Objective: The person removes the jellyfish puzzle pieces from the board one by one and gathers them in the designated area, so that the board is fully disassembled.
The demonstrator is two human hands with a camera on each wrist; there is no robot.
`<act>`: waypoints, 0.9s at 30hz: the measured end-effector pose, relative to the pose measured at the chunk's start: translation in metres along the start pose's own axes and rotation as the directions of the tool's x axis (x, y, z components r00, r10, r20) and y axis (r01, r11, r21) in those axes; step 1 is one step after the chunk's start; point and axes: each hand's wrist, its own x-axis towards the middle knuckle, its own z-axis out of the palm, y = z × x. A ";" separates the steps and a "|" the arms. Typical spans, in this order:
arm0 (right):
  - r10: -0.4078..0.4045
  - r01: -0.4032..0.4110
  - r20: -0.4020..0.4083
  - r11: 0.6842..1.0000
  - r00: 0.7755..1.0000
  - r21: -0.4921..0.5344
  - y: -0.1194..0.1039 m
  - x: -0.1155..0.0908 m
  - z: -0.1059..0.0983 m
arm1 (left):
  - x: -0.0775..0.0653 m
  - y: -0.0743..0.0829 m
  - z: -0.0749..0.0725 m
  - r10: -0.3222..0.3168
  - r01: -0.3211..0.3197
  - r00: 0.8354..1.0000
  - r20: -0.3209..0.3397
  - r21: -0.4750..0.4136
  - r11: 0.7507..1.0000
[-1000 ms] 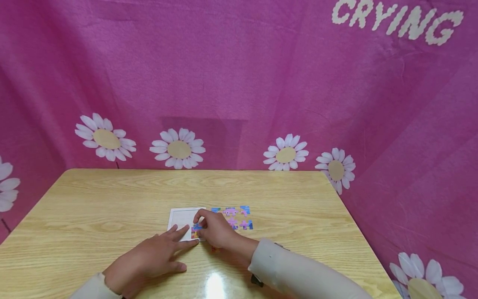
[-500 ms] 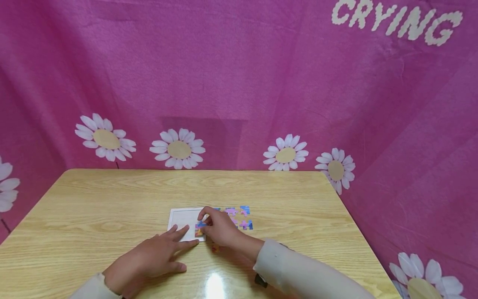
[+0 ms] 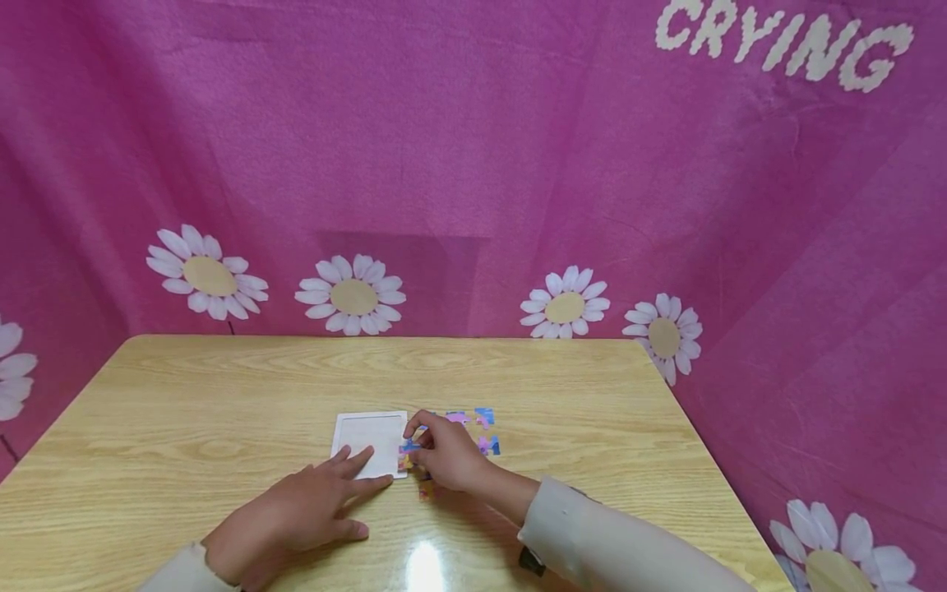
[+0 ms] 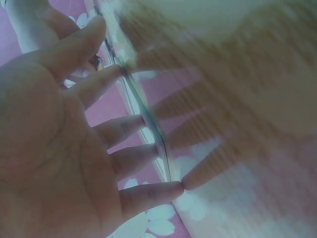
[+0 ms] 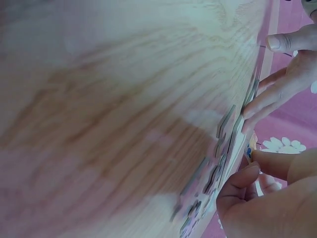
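My right hand pinches a small jigsaw piece, blue above and orange-yellow below, over the right edge of a white puzzle tray. In the right wrist view, thumb and fingertips of that hand meet on the piece, which shows edge-on. My left hand lies with straight, spread fingers at the tray's front left, fingertips on its board and front edge. The left wrist view shows the palm and the outstretched fingers. My right hand hides part of the loose pieces behind it.
Right of the tray lie loose jigsaw pieces: a blue and pink corner piece, a pink one with eyes and a pink and blue one. A reddish-orange piece lies nearer me. Wooden table; a pink daisy-printed cloth hangs behind.
My right hand has moved right with the pinched jigsaw piece, from over the tray's board to its right edge. The left hand has stayed in place.
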 end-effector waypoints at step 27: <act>-0.010 0.014 -0.046 0.995 0.999 0.098 0.021 -0.027 -0.030 | 0.000 0.002 0.000 -0.059 0.060 0.998 0.039 -0.031 0.998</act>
